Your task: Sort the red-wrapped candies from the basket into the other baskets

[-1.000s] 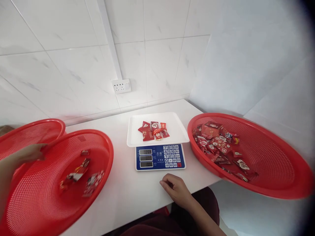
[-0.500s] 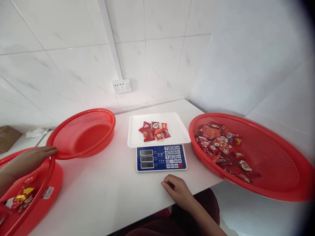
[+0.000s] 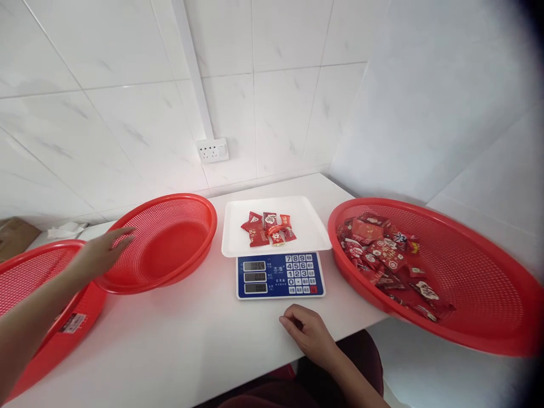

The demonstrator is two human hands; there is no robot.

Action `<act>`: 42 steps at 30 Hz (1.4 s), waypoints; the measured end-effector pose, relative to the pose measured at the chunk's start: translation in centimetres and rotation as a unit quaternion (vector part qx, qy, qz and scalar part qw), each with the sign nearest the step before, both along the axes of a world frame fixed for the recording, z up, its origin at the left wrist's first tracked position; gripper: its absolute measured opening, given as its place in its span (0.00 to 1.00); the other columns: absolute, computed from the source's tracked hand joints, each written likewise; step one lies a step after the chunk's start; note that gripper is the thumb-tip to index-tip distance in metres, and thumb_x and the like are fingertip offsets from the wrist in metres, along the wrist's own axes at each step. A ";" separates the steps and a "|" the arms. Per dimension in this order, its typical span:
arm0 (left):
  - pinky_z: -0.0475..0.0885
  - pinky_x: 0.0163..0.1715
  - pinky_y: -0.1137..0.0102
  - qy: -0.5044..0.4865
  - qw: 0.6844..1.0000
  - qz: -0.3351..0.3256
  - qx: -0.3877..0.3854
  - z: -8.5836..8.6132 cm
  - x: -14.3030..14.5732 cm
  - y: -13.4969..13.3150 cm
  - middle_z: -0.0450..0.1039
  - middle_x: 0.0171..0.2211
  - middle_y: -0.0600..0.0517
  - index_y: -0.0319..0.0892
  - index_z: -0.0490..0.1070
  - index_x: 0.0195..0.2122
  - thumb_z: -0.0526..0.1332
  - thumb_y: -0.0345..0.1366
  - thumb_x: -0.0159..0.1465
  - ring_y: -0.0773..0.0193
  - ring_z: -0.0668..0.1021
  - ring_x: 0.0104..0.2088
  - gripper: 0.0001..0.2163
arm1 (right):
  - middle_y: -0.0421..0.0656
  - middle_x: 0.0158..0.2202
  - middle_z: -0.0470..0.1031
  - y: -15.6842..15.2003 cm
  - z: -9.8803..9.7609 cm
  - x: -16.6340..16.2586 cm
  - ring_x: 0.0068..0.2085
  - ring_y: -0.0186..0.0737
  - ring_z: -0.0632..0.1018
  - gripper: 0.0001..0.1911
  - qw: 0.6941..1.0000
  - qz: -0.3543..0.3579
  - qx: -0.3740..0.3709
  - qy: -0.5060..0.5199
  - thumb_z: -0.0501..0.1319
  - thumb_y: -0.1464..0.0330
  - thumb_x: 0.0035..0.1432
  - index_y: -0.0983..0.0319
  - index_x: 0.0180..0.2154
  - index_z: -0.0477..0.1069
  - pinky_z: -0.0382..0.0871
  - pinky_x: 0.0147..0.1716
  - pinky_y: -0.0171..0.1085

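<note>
My left hand [image 3: 103, 252] reaches over the near left rim of a red mesh basket [image 3: 191, 260], its fingers stretched out and apart with nothing in them. Below that forearm is a second red basket [image 3: 80, 328] with a label on its side, its contents mostly hidden. Curled into a loose fist, my right hand [image 3: 309, 331] rests at the table's front edge, just below the blue keypad of a scale [image 3: 280, 276]. On the scale's white tray [image 3: 233, 226] lie several red wrapped candies [image 3: 259, 233].
A large red basket [image 3: 480, 272] on the right holds a heap of wrapped candies [image 3: 382, 249] and overhangs the table edge. A tiled wall with a power socket [image 3: 212, 150] stands behind the white table [image 3: 178, 345]. A cardboard box [image 3: 17, 238] sits far left.
My left hand has left the near left basket's rim and moved right and up, over the middle basket. That middle basket has shifted right and slightly nearer. My right hand stays put.
</note>
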State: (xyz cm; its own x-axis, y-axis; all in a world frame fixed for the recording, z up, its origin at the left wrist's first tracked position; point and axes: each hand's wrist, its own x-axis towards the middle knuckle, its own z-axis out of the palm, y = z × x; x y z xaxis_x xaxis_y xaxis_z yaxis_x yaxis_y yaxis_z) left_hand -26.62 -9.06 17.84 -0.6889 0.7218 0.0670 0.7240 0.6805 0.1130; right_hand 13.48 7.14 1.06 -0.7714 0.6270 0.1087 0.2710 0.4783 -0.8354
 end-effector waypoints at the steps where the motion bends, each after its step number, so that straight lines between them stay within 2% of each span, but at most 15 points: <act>1: 0.62 0.52 0.67 -0.060 0.997 -0.038 -0.010 -0.2 1.3 0.6 0.66 0.55 0.52 0.44 0.61 0.55 0.46 0.49 0.63 0.57 0.68 0.53 0.23 | 0.38 0.22 0.65 0.0 -0.1 0.0 0.25 0.34 0.66 0.14 1.000 -0.001 -0.002 0.000 0.52 0.63 0.59 0.60 0.23 0.61 0.60 0.25 0.32; 3: 0.61 0.53 0.68 -0.197 0.970 -0.127 -0.069 -0.9 4.0 1.4 0.63 0.57 0.56 0.48 0.58 0.57 0.48 0.51 0.62 0.58 0.65 0.56 0.24 | 0.38 0.22 0.65 0.0 -0.1 0.0 0.25 0.34 0.66 0.14 1.000 -0.001 -0.007 0.000 0.52 0.63 0.59 0.60 0.23 0.61 0.60 0.25 0.32; 5: 0.62 0.53 0.66 -0.259 0.948 -0.154 -0.101 -1.5 5.9 1.4 0.62 0.57 0.58 0.52 0.57 0.58 0.49 0.53 0.61 0.56 0.65 0.56 0.25 | 0.38 0.22 0.65 -0.1 -0.1 0.0 0.25 0.33 0.66 0.14 1.000 0.002 -0.010 0.001 0.52 0.63 0.59 0.60 0.23 0.61 0.59 0.26 0.32; 9: 0.66 0.50 0.67 -0.297 0.935 -0.142 -0.132 -1.2 6.6 0.9 0.66 0.55 0.56 0.54 0.63 0.55 0.55 0.55 0.56 0.54 0.68 0.54 0.26 | 0.38 0.22 0.64 0.0 0.2 -0.1 0.25 0.34 0.66 0.14 1.000 0.003 -0.013 0.001 0.52 0.62 0.59 0.60 0.23 0.61 0.59 0.26 0.32; 12: 0.70 0.46 0.68 -0.285 0.938 -0.150 -0.125 -0.1 6.8 1.9 0.71 0.50 0.56 0.56 0.68 0.50 0.55 0.55 0.56 0.54 0.73 0.49 0.22 | 0.38 0.22 0.64 0.1 0.2 -0.2 0.25 0.34 0.66 0.14 1.000 0.003 -0.016 0.000 0.51 0.62 0.59 0.60 0.23 0.60 0.59 0.25 0.32; 15: 0.69 0.46 0.64 -0.193 0.966 -0.167 -0.039 0.5 8.7 5.1 0.72 0.49 0.55 0.54 0.68 0.49 0.50 0.53 0.60 0.54 0.73 0.48 0.19 | 0.38 0.22 0.64 0.1 0.0 -0.3 0.25 0.34 0.66 0.14 1.000 0.001 -0.018 -0.007 0.51 0.62 0.58 0.60 0.23 0.61 0.58 0.25 0.32; 18: 0.67 0.48 0.63 -0.145 0.966 -0.216 0.018 0.0 11.6 9.8 0.68 0.52 0.52 0.51 0.62 0.53 0.48 0.51 0.62 0.54 0.70 0.51 0.21 | 0.38 0.22 0.64 0.0 -0.2 -0.3 0.25 0.34 0.66 0.14 1.000 -0.003 -0.017 -0.010 0.51 0.61 0.58 0.61 0.23 0.61 0.58 0.25 0.32; 22: 0.65 0.48 0.64 -0.102 0.957 -0.272 -0.013 -1.5 14.4 15.8 0.62 0.57 0.47 0.47 0.50 0.60 0.48 0.51 0.62 0.55 0.67 0.54 0.27 | 0.39 0.23 0.65 -0.1 -0.3 -0.2 0.25 0.34 0.66 0.15 1.000 -0.012 -0.014 -0.008 0.51 0.61 0.58 0.61 0.23 0.61 0.58 0.25 0.32; 24: 0.66 0.46 0.62 -0.084 0.958 -0.273 -0.021 -2.2 15.0 17.9 0.63 0.54 0.44 0.45 0.51 0.59 0.50 0.54 0.59 0.52 0.67 0.53 0.29 | 0.39 0.22 0.65 -0.2 -0.4 -0.3 0.25 0.34 0.66 0.15 1.000 -0.018 -0.013 -0.011 0.50 0.60 0.58 0.61 0.23 0.60 0.58 0.25 0.32; 26: 0.66 0.45 0.58 -0.067 0.960 -0.272 -0.018 -2.7 15.4 19.2 0.65 0.50 0.41 0.42 0.58 0.55 0.55 0.55 0.55 0.48 0.67 0.51 0.31 | 0.39 0.22 0.65 -0.2 -0.4 -0.3 0.25 0.34 0.65 0.15 1.000 -0.023 -0.013 -0.014 0.50 0.60 0.58 0.60 0.23 0.60 0.58 0.25 0.31; 29: 0.66 0.44 0.58 -0.044 0.961 -0.274 -0.010 -3.1 15.5 19.8 0.65 0.46 0.42 0.42 0.67 0.44 0.60 0.54 0.50 0.46 0.68 0.49 0.26 | 0.39 0.23 0.65 -0.1 -0.6 -0.3 0.25 0.34 0.66 0.14 1.000 -0.021 -0.012 -0.016 0.50 0.61 0.57 0.61 0.23 0.60 0.58 0.25 0.31; 33: 0.67 0.40 0.63 -0.042 0.959 -0.281 0.005 -3.4 15.6 19.3 0.65 0.43 0.47 0.44 0.68 0.36 0.59 0.47 0.54 0.53 0.69 0.46 0.13 | 0.39 0.22 0.65 0.0 -0.7 -0.2 0.25 0.34 0.66 0.14 1.000 -0.018 -0.014 -0.020 0.50 0.61 0.57 0.61 0.23 0.60 0.58 0.25 0.31; 35: 0.67 0.40 0.65 -0.048 0.957 -0.285 0.007 -3.6 15.6 18.8 0.65 0.42 0.48 0.45 0.67 0.38 0.59 0.45 0.55 0.54 0.69 0.45 0.13 | 0.39 0.23 0.65 0.0 -0.7 -0.2 0.25 0.35 0.66 0.14 1.000 -0.015 -0.012 -0.019 0.50 0.60 0.58 0.61 0.23 0.61 0.59 0.26 0.31; 39: 0.66 0.44 0.62 -0.057 0.952 -0.299 -0.006 -3.9 15.5 18.0 0.65 0.46 0.48 0.46 0.62 0.49 0.60 0.47 0.54 0.53 0.68 0.47 0.23 | 0.39 0.23 0.65 0.0 -0.7 -0.2 0.26 0.35 0.66 0.15 1.000 -0.010 -0.006 -0.014 0.50 0.60 0.58 0.61 0.23 0.61 0.59 0.26 0.31; 42: 0.65 0.45 0.60 -0.059 0.946 -0.319 -0.022 -3.9 15.5 17.6 0.64 0.48 0.48 0.51 0.59 0.54 0.57 0.46 0.57 0.52 0.67 0.49 0.23 | 0.39 0.23 0.66 0.0 -0.9 -0.2 0.26 0.34 0.67 0.15 1.000 -0.008 0.003 -0.010 0.50 0.60 0.59 0.61 0.23 0.61 0.59 0.26 0.31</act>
State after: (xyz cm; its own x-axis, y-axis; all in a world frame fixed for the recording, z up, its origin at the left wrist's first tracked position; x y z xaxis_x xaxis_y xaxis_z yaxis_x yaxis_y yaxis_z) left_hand -11.09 8.59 13.96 -0.1125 0.9934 -0.0224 0.9731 0.1147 0.1996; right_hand 13.33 7.14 0.18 -0.7640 0.6379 0.0968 0.2955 0.4793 -0.8264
